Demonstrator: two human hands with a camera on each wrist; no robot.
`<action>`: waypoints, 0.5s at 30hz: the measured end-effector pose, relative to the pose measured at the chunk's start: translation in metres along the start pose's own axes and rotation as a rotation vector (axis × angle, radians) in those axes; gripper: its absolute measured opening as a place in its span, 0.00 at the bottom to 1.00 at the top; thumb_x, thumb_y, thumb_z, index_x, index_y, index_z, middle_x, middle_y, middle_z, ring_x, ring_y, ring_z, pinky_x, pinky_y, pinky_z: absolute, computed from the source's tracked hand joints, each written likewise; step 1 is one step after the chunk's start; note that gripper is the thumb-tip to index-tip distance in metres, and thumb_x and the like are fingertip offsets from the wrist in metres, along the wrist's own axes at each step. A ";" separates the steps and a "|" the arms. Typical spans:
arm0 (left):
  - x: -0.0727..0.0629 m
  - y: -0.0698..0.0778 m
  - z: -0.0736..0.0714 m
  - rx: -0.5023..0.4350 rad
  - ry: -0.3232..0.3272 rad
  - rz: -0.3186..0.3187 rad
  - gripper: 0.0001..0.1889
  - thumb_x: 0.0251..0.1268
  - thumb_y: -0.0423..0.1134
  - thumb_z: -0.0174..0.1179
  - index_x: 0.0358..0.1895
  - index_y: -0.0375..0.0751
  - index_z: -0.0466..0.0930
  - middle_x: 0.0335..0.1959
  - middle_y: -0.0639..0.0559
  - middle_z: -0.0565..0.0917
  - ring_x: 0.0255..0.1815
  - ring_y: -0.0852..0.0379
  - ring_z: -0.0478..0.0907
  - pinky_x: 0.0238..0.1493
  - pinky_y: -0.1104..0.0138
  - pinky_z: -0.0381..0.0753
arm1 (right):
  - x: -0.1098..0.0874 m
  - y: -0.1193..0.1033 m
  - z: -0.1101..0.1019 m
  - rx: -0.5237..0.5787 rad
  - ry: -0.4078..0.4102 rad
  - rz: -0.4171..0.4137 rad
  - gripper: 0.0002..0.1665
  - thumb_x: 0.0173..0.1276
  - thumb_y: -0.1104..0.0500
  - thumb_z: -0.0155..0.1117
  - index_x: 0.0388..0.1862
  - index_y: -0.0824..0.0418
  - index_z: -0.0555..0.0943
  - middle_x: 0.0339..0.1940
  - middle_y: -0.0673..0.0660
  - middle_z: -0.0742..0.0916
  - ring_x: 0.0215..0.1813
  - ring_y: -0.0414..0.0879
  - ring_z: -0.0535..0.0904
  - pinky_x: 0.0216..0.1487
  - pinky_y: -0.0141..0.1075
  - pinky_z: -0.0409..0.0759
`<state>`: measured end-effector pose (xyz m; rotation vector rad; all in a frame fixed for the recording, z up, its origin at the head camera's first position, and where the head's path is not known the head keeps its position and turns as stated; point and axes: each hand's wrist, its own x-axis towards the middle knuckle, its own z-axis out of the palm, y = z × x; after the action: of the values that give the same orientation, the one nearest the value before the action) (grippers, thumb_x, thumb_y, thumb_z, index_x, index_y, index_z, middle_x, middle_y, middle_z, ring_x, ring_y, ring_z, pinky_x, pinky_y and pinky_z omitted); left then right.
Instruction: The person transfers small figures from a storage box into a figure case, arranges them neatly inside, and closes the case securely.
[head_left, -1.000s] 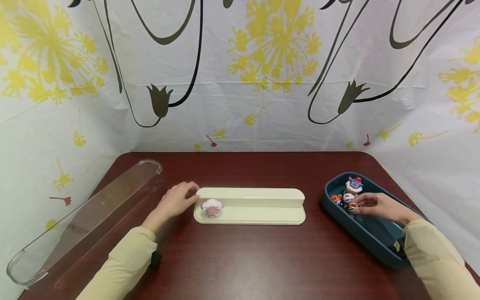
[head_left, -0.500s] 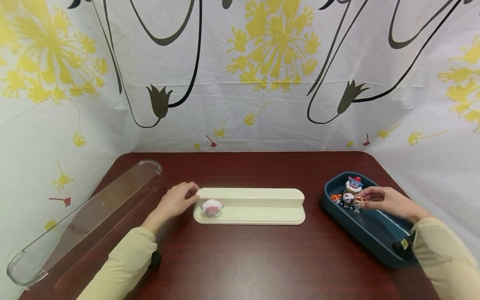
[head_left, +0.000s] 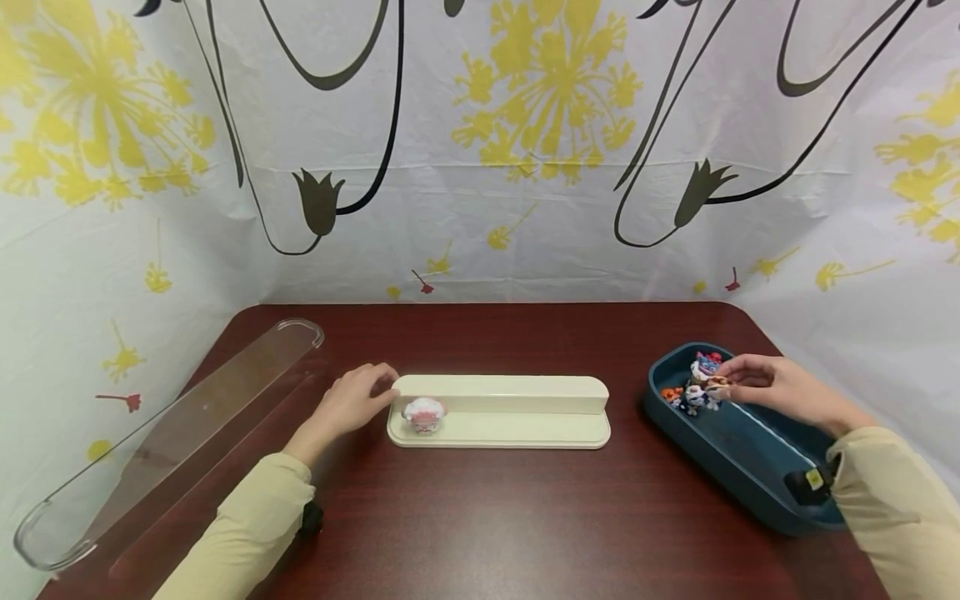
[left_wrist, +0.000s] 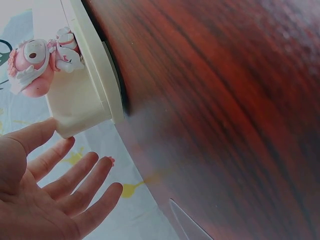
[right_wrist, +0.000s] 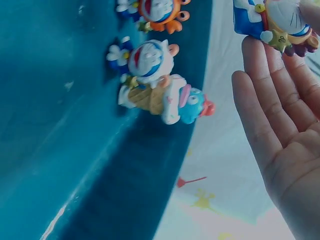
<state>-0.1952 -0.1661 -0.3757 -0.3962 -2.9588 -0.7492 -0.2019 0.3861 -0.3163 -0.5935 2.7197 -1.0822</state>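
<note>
My right hand (head_left: 798, 392) pinches a small cartoon cat figurine (right_wrist: 270, 22), white-faced and blue with a brown headpiece, over the far end of a dark blue tray (head_left: 720, 471). Below it in the tray stand an ice-cream-cone figurine (right_wrist: 167, 100), a white-hooded cat figurine (right_wrist: 147, 62) and an orange-hooded one (right_wrist: 160, 11). My left hand (head_left: 356, 398) rests its thumb and index fingertips at the left end of a cream stepped display stand (head_left: 517, 429), the other fingers loosely spread. On that stand's lower step, at the left, is a pink-and-white figurine (left_wrist: 37, 67).
A long clear plastic cover (head_left: 187, 425) lies slantwise on the left of the dark red wooden table (head_left: 480, 508). A patterned white cloth (head_left: 480, 233) hangs behind the table and along both sides.
My right hand has lifted the cat figurine off the other figurines, moving slightly up and away toward the tray's far end. The left hand and the stand stay put.
</note>
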 end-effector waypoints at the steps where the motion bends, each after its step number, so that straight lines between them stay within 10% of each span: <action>1: 0.000 0.000 0.000 0.001 0.000 0.001 0.11 0.56 0.43 0.58 0.42 0.46 0.75 0.35 0.51 0.76 0.37 0.52 0.73 0.34 0.55 0.71 | 0.001 -0.002 0.000 0.003 -0.002 -0.009 0.14 0.62 0.62 0.57 0.44 0.68 0.73 0.33 0.55 0.82 0.34 0.44 0.79 0.34 0.32 0.75; 15: -0.001 0.001 -0.001 -0.007 0.007 0.003 0.11 0.56 0.42 0.58 0.41 0.45 0.76 0.37 0.50 0.77 0.39 0.51 0.73 0.35 0.55 0.71 | 0.014 -0.036 0.004 0.012 -0.012 -0.115 0.12 0.61 0.62 0.59 0.43 0.64 0.74 0.35 0.56 0.82 0.35 0.47 0.78 0.34 0.31 0.75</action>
<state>-0.1945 -0.1659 -0.3747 -0.3972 -2.9488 -0.7593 -0.2022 0.3542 -0.2948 -0.7603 2.6965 -1.1160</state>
